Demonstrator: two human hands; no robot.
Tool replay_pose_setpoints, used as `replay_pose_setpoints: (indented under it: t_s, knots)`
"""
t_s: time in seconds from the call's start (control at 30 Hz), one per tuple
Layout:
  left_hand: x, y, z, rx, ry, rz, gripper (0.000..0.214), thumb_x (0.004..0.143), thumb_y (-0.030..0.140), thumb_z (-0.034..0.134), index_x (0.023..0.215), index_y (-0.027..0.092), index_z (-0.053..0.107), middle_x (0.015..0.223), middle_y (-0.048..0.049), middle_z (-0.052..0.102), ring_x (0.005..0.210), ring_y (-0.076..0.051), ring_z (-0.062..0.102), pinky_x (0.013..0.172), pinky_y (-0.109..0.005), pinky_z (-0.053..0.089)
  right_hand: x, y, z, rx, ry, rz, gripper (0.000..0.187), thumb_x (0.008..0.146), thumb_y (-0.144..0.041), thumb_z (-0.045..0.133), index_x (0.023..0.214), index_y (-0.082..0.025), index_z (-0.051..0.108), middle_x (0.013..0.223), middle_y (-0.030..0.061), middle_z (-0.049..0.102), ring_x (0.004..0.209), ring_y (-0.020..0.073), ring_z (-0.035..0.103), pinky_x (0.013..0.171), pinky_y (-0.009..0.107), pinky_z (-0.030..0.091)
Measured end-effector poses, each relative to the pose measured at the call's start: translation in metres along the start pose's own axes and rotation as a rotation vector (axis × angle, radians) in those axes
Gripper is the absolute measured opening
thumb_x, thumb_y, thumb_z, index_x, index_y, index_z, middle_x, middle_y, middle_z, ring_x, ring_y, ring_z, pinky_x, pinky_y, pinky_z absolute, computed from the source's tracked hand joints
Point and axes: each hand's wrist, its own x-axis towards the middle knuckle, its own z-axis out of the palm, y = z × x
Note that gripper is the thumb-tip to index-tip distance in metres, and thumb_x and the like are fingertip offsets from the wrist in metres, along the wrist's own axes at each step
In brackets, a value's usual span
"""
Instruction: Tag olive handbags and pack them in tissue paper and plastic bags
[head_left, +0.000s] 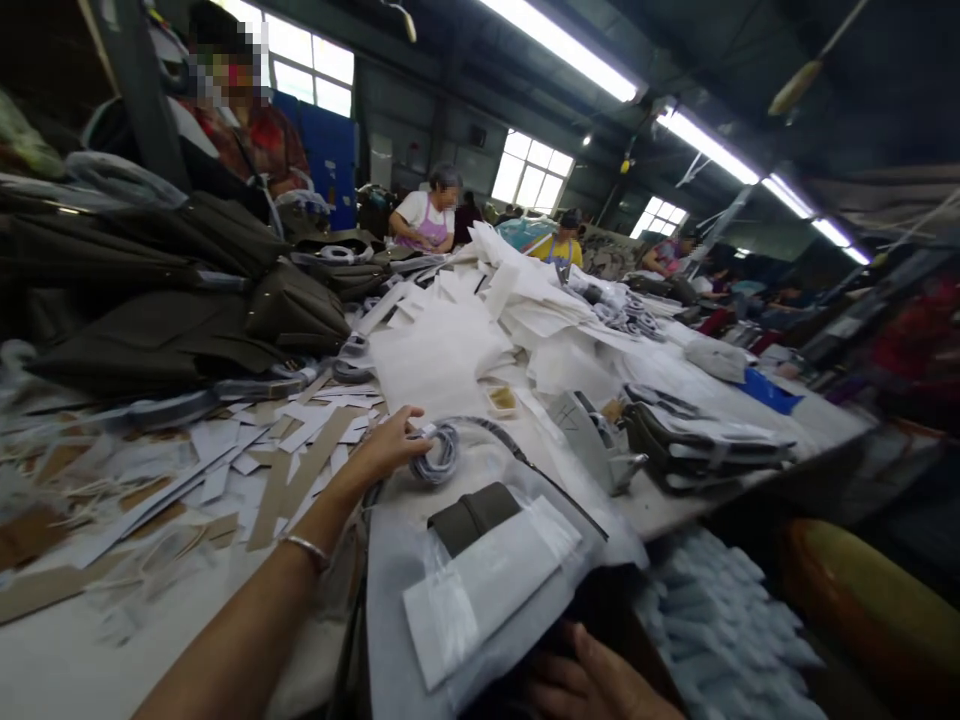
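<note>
My left hand (394,442) reaches over the table, fingers closed on the edge of a coiled strap (436,462) in clear wrap. Below the coil lies a translucent white sheet (390,600). On it rest a dark olive folded pouch (474,515) and a white card packet (487,590) in clear plastic. A thin dark strap (540,465) runs along the sheet's right side. At the bottom edge, my right hand (600,680) is by the dark space under the sheet, fingers curled. What those fingers hold is hidden in shadow.
Dark olive bags (172,320) are heaped at left, above scattered card strips (300,450). White sheets (435,350) pile up ahead. Right of them stand a grey tape dispenser (589,440) and stacked wrapped bags (690,440). Pale blue rolls (720,620) lie below the table edge. Several people work beyond.
</note>
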Motion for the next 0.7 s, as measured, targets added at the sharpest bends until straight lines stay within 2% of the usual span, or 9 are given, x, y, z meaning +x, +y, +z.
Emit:
replay_pose_setpoints:
  t_s: [0.07, 0.13, 0.2, 0.3, 0.4, 0.5, 0.57, 0.63, 0.7]
  knots:
    - [-0.006, 0.02, -0.004, 0.029, 0.037, 0.054, 0.066, 0.067, 0.04, 0.063, 0.128, 0.016, 0.052, 0.09, -0.0026, 0.063, 0.074, -0.02, 0.06, 0.068, -0.029, 0.044, 0.001, -0.002, 0.024, 0.196, -0.048, -0.067, 0.085, 0.06, -0.073, 0.077, 0.124, -0.021, 0.061, 0.124, 0.0135, 0.067, 0.117, 0.0291, 0.062, 0.102, 0.044, 0.045]
    - [-0.017, 0.049, -0.01, 0.063, 0.079, 0.126, 0.065, 0.07, 0.04, 0.062, 0.131, 0.019, 0.051, 0.096, -0.0029, 0.063, 0.074, -0.019, 0.06, 0.07, -0.03, 0.045, 0.004, -0.004, 0.043, 0.282, -0.034, -0.136, 0.08, 0.06, -0.069, 0.08, 0.121, -0.019, 0.062, 0.123, 0.0137, 0.068, 0.121, 0.0307, 0.06, 0.103, 0.045, 0.046]
    - [-0.032, 0.081, -0.015, 0.089, 0.123, 0.207, 0.063, 0.073, 0.04, 0.061, 0.132, 0.023, 0.051, 0.099, -0.0027, 0.063, 0.076, -0.019, 0.061, 0.073, -0.03, 0.046, 0.01, -0.001, 0.05, 0.299, 0.009, -0.164, 0.078, 0.06, -0.07, 0.079, 0.116, -0.018, 0.064, 0.117, 0.0134, 0.071, 0.122, 0.0337, 0.059, 0.099, 0.048, 0.05]
    - [-0.057, 0.12, -0.019, 0.076, 0.149, 0.266, 0.063, 0.073, 0.044, 0.061, 0.133, 0.025, 0.051, 0.1, -0.0024, 0.065, 0.076, -0.02, 0.063, 0.073, -0.031, 0.048, 0.018, 0.006, 0.041, 0.218, 0.074, -0.188, 0.066, 0.066, -0.072, 0.072, 0.107, -0.02, 0.068, 0.108, 0.0117, 0.074, 0.122, 0.0346, 0.059, 0.097, 0.051, 0.053]
    - [-0.069, 0.136, -0.019, 0.029, 0.18, 0.28, 0.066, 0.07, 0.05, 0.063, 0.131, 0.026, 0.053, 0.097, -0.0023, 0.065, 0.073, -0.02, 0.064, 0.07, -0.032, 0.05, 0.018, 0.002, 0.022, 0.166, 0.148, -0.31, 0.055, 0.066, -0.062, 0.077, 0.104, -0.024, 0.07, 0.103, 0.0077, 0.075, 0.122, 0.0311, 0.06, 0.102, 0.048, 0.051]
    - [-0.057, 0.148, -0.018, -0.052, 0.17, 0.298, 0.07, 0.069, 0.056, 0.067, 0.13, 0.022, 0.054, 0.096, -0.0042, 0.065, 0.075, -0.022, 0.064, 0.07, -0.034, 0.051, 0.007, -0.016, 0.008, 0.21, 0.251, -0.473, 0.057, 0.062, -0.056, 0.081, 0.11, -0.029, 0.069, 0.102, 0.0043, 0.076, 0.118, 0.0302, 0.063, 0.099, 0.046, 0.054]
    - [-0.037, 0.169, -0.015, -0.119, 0.167, 0.314, 0.075, 0.067, 0.059, 0.07, 0.128, 0.019, 0.054, 0.097, -0.0064, 0.065, 0.079, -0.024, 0.065, 0.072, -0.035, 0.051, -0.003, -0.039, 0.002, 0.251, 0.312, -0.568, 0.059, 0.066, -0.06, 0.078, 0.116, -0.031, 0.066, 0.105, 0.0026, 0.076, 0.113, 0.0297, 0.066, 0.091, 0.044, 0.059]
    - [-0.013, 0.207, -0.009, -0.198, 0.193, 0.353, 0.079, 0.065, 0.059, 0.072, 0.129, 0.016, 0.054, 0.102, -0.0096, 0.065, 0.086, -0.026, 0.066, 0.076, -0.038, 0.052, -0.016, -0.076, -0.006, 0.299, 0.353, -0.643, 0.065, 0.071, -0.064, 0.072, 0.125, -0.03, 0.06, 0.107, 0.0019, 0.075, 0.107, 0.0289, 0.068, 0.083, 0.043, 0.062]
    - [0.01, 0.255, -0.001, -0.294, 0.21, 0.44, 0.082, 0.068, 0.056, 0.072, 0.134, 0.014, 0.049, 0.111, -0.0136, 0.065, 0.094, -0.027, 0.066, 0.08, -0.039, 0.052, -0.033, -0.127, -0.019, 0.329, 0.436, -0.764, 0.073, 0.073, -0.065, 0.07, 0.132, -0.025, 0.054, 0.105, 0.0029, 0.076, 0.097, 0.0285, 0.071, 0.075, 0.042, 0.063]
